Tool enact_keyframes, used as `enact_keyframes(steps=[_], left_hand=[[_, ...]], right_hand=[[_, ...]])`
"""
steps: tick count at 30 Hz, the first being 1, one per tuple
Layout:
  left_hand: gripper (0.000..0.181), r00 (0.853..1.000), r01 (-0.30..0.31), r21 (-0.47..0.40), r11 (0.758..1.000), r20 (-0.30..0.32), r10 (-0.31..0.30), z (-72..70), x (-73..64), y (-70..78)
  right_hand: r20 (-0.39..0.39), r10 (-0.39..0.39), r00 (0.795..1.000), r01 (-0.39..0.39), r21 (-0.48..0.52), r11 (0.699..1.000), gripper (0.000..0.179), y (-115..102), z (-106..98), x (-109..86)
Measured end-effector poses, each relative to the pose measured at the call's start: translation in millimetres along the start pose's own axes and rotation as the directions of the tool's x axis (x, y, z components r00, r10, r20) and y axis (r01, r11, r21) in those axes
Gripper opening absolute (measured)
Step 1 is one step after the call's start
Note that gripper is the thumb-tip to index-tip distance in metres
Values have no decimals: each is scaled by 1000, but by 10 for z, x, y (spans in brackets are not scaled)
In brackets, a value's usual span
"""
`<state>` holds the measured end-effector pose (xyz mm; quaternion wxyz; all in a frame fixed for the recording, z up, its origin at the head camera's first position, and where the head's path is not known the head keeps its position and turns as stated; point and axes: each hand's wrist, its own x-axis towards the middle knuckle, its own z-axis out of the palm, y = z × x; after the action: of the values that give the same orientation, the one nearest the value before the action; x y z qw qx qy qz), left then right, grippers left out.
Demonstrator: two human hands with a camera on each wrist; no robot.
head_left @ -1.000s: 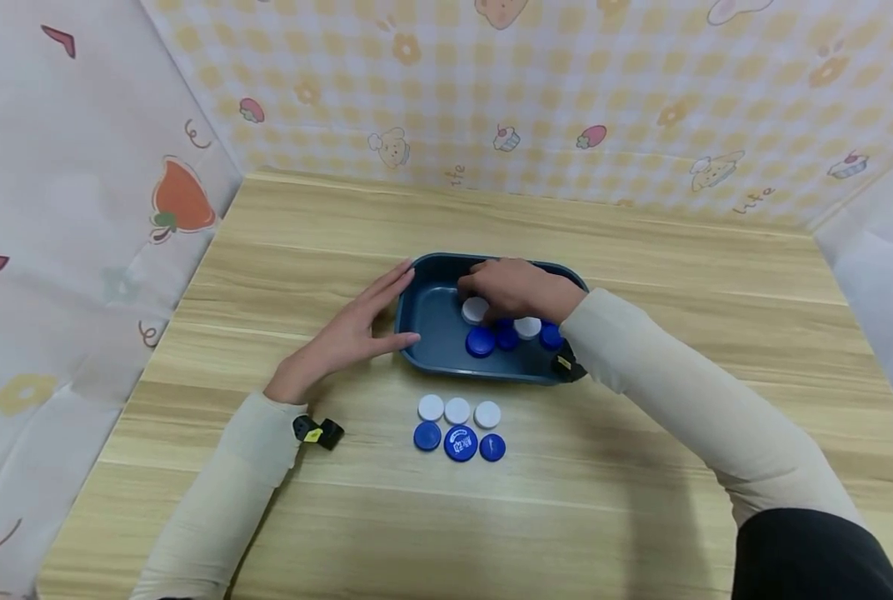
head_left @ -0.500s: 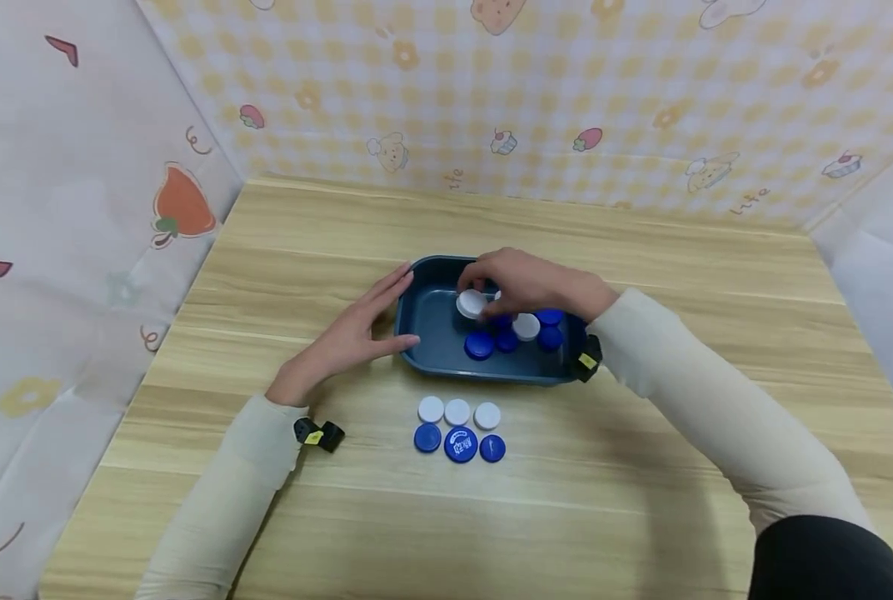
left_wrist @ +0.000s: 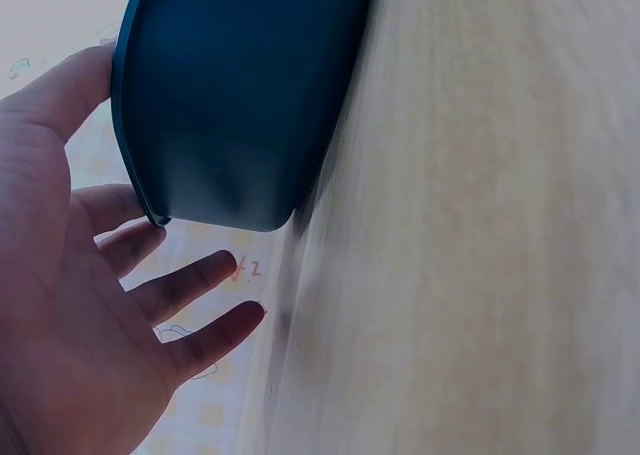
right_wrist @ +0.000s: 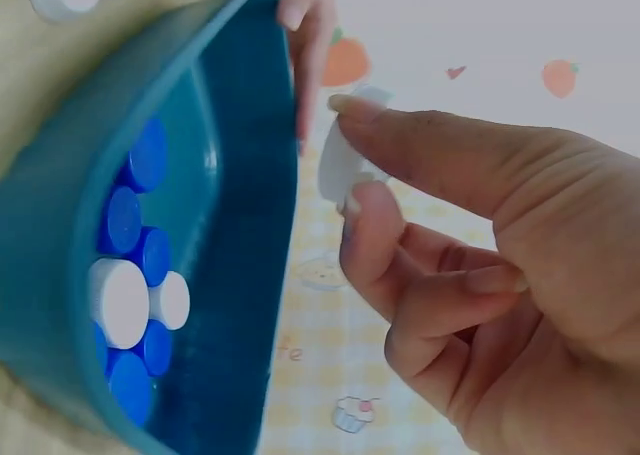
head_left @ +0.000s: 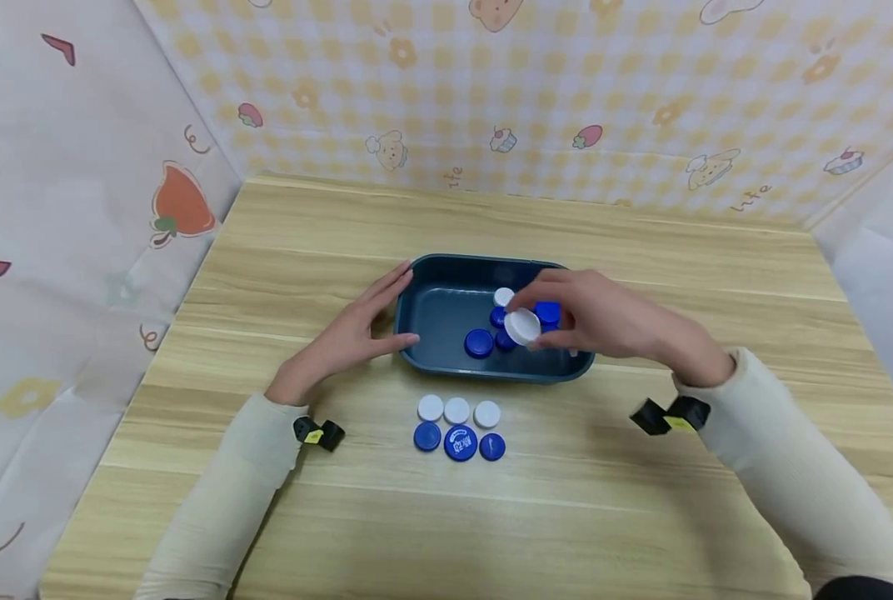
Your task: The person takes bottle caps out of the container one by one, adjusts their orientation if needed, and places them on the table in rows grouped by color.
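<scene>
The right hand (head_left: 607, 315) has just made the main change. Half a second ago it was reaching farther to the left inside the tray, with a white cap low between its fingers. Now it has drawn back towards its own side, and the white cap (head_left: 522, 327) is raised and tilted, seen from the head over the right half of the dark blue tray (head_left: 437, 321). The thumb and a forefinger pinch this cap at its edge, and the other fingers are bent inward.

The left hand (head_left: 341, 342) has stayed where it was, at the left end of the tray. Its fingers are spread, the thumb near the front corner and the fingertips at the back corner, seemingly touching the rim; I suppose it steadies the tray.

Inside the tray there remain several blue caps (head_left: 479, 343), a small white cap (head_left: 502, 297) and a larger white cap (right_wrist: 120, 303); the right hand partly hides this group from above. On the desk (head_left: 566, 517), in front of the tray, the row of three white caps (head_left: 456, 410) and the row of three blue caps (head_left: 460, 442) have not changed.

For the work, I judge this means that the pinched cap is already separated from the others, but not yet put down.
</scene>
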<state>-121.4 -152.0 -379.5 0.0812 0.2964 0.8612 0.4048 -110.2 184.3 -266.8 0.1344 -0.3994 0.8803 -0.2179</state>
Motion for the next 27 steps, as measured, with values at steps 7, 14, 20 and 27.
enact_keyframes(steps=[7,14,20,27], left_hand=[[85,1000,3,-10,1000,-1,-3,-3,-5,-8],[85,1000,13,-12,1000,-4,-13,-11,-11,6],[86,1000,21,-1,1000,0,-21,-35,-22,21],[87,1000,11,-4,1000,0,-11,-23,-17,47]], right_hand=[[-3,-6,1000,6,-4,1000,40,-135,135,-357],[3,-16,1000,16,-22,1000,38,-248,399,-572],[-4,-7,1000,7,-38,999,38,-305,658,-585],[-32,59,998,-59,0,998,39,-239,907,-641]])
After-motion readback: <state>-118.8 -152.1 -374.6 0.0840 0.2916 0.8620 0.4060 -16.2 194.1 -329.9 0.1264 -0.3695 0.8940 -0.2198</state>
